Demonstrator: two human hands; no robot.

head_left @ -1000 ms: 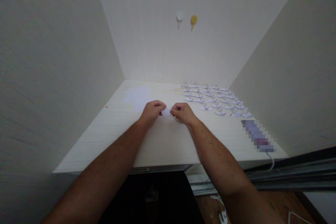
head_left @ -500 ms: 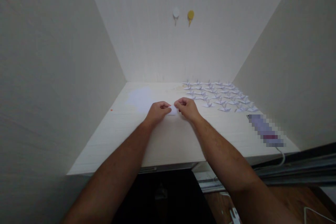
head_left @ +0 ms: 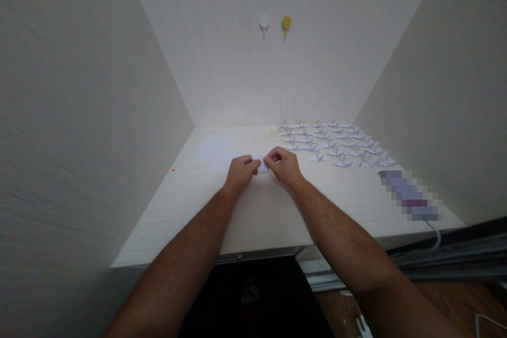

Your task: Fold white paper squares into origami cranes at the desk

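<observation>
A small piece of white paper (head_left: 261,167) is held between my two hands over the middle of the white table. My left hand (head_left: 242,171) pinches its left side, thumb on top. On the other side, the thumb and fingertips of my right hand (head_left: 283,163) are closed on its upper right edge. The fingers partly cover the paper, so I cannot make out its exact folds. To the right, several folded white paper cranes (head_left: 328,143) stand in rows.
Pale sheets of paper (head_left: 216,150) lie at the back left of the table (head_left: 261,222). A blurred-out device (head_left: 407,195) with a white cable sits near the right edge. Walls enclose the left, back and right. A white hook (head_left: 264,22) and a yellow hook (head_left: 286,23) are on the back wall.
My left hand has shifted its grip on the paper, its thumb now nearer my right fingertips. The whole view has turned slightly.
</observation>
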